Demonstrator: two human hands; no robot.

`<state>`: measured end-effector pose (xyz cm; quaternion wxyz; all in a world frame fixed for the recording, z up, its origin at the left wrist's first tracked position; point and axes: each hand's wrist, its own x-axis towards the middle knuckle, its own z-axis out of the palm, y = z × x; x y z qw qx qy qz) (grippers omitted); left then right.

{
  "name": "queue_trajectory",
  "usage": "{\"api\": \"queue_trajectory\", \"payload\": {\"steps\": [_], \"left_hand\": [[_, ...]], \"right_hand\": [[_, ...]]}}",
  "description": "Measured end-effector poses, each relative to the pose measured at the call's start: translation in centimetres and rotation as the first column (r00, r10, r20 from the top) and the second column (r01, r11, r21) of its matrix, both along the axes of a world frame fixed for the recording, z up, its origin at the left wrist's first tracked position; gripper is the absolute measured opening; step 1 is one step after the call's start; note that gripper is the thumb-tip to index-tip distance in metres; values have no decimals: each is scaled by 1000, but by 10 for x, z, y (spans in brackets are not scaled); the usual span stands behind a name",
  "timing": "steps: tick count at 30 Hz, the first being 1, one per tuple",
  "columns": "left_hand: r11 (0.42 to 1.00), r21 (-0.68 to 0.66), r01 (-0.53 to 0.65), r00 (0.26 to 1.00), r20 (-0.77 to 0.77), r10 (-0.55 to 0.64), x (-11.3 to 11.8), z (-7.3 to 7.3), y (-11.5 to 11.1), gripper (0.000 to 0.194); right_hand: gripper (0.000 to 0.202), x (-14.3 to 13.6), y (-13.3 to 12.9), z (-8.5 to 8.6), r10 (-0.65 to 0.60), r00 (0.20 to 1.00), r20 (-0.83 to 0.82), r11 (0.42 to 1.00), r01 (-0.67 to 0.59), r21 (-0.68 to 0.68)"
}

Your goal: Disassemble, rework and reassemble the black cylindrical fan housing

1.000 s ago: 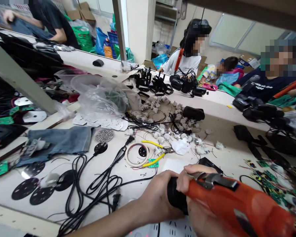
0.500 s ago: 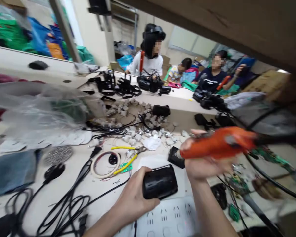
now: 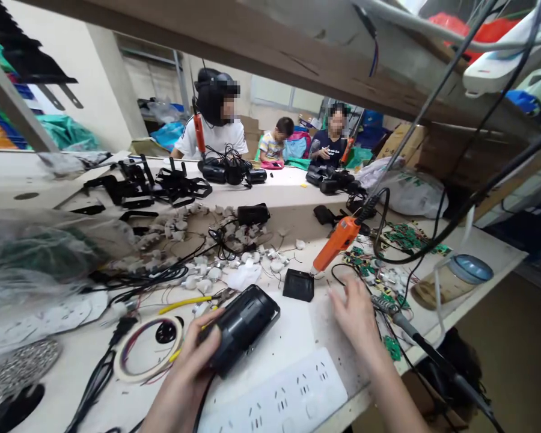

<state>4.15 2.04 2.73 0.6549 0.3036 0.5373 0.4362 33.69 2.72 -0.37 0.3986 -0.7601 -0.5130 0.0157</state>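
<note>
My left hand [image 3: 197, 349] is wrapped round a black plastic housing [image 3: 246, 325], roughly cylindrical and tilted, with a cord hanging below it. My right hand [image 3: 355, 310] is empty, its fingers apart, over the bench right of a small black tray-like part [image 3: 299, 284]. An orange electric screwdriver [image 3: 336, 245] hangs tilted from its coiled cable, its tip close to that black part. A white power strip [image 3: 279, 397] lies below both hands. Left of my left hand are a roll of tape [image 3: 122, 355] and yellow-handled pliers [image 3: 184, 304].
Small white parts with wires [image 3: 211, 273] spread across the middle. Green circuit boards [image 3: 403, 237], a soldering iron [image 3: 410, 331] and a jar [image 3: 471, 270] stand to the right. Black brackets [image 3: 139, 183] lie at the back left. Several people sit beyond the bench; a shelf beam [image 3: 261, 54] crosses overhead.
My right hand has let go of the orange screwdriver, which now hangs by its cable. My left hand still holds the black housing, now tilted differently. The view has shifted right.
</note>
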Motion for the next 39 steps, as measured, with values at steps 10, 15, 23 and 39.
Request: {"api": "queue_trajectory", "payload": {"steps": [10,15,23,39], "left_hand": [[943,-323,-84,931,312,190,0,-5,-5,35],[982,-184,37,960,278,16,-6,-14,-16,55],[947,306,101,953,-304,-4,-3,-24,-25,88],[867,437,240,790,-607,87,11,-46,-28,71]], "right_hand": [[32,-19,-58,11,156,957,244,932,-60,-359],[23,-53,-80,32,541,841,-15,821,-532,-208],[21,-112,-88,50,716,677,-172,671,-735,-98],[13,-135,-41,63,-19,380,-925,533,-779,-331]]}}
